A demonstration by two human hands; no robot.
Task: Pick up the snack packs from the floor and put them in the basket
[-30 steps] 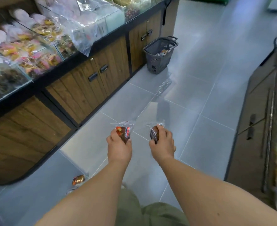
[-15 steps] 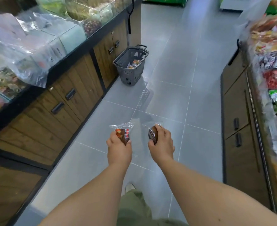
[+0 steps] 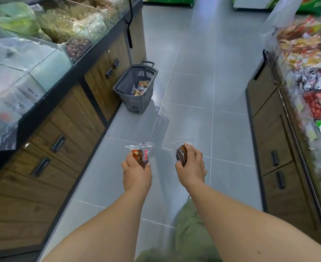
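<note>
1. the grey tiled floor [image 3: 191, 87] runs bare between the person and the basket; the step in hand looks to be the carry, so walk straight up the aisle, minding the feet, which the arms hide from view
2. the wooden cabinets [image 3: 67, 125] line the left side, and the basket stands just beside them; keep the left elbow away from their handles on the approach
3. the grey plastic basket [image 3: 135, 104] stands upright on the floor, well ahead of both hands, with its mouth facing up and its handle at the far rim; a few snack packs [image 3: 139, 88] already lie inside; get right over the mouth before letting go, since light packs tossed from afar would likely drift or bounce off the rim
4. the left hand [image 3: 137, 173] and the right hand [image 3: 190, 169] are held out side by side, apart from each other, each closed round one pack; lower both together, bending at the knees
5. the red-labelled pack [image 3: 140, 154] sticks up out of the left fist with its crimped clear end free; the dark pack [image 3: 181, 155] sits in the right hand, largely covered; hold each by its body, as the clear ends look slippery
6. the fingers [image 3: 192, 152] are curled tight on the wrappers; at the basket, spread them fully, low inside the rim, so neither pack clings to the palm or falls outside
</note>
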